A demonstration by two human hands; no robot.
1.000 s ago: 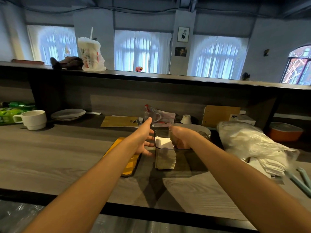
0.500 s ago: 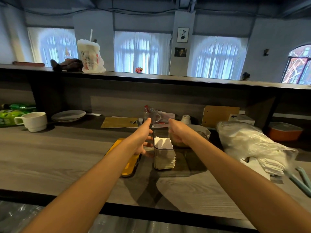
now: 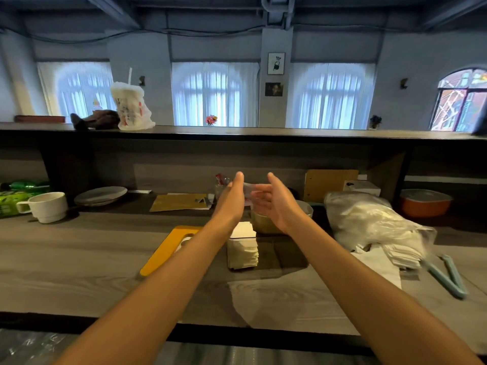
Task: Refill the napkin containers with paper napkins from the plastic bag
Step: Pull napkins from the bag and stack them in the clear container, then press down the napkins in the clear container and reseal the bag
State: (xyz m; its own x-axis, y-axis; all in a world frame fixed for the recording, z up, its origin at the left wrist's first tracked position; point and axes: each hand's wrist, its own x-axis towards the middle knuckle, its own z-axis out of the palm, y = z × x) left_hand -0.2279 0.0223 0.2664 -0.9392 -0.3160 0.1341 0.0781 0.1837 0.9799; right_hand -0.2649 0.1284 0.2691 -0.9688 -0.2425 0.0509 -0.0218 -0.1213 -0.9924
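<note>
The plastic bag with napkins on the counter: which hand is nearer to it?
Right. The right hand is raised, open, just left of the plastic bag; the left hand is farther left, beyond it.

Premises: a café or small eatery, seen from the staff side of a service counter [image 3: 79,259]. Evidence follows. A raised customer ledge [image 3: 263,133] runs beyond both hands, carrying a bagged takeaway cup with straw [image 3: 130,106]. Left of the left hand [image 3: 232,198]: a white mug [image 3: 48,206] and a stacked plate [image 3: 101,195]. Below the hands: a clear napkin holder [image 3: 266,252], partly stocked. Right of the right hand [image 3: 274,204]: a plastic bag of paper napkins [image 3: 369,222] and an orange lidded dish [image 3: 424,205]. Beyond the ledge: a hall with arched, curtained windows [image 3: 214,93], framed pictures [image 3: 276,63] and stained glass [image 3: 461,101].
</note>
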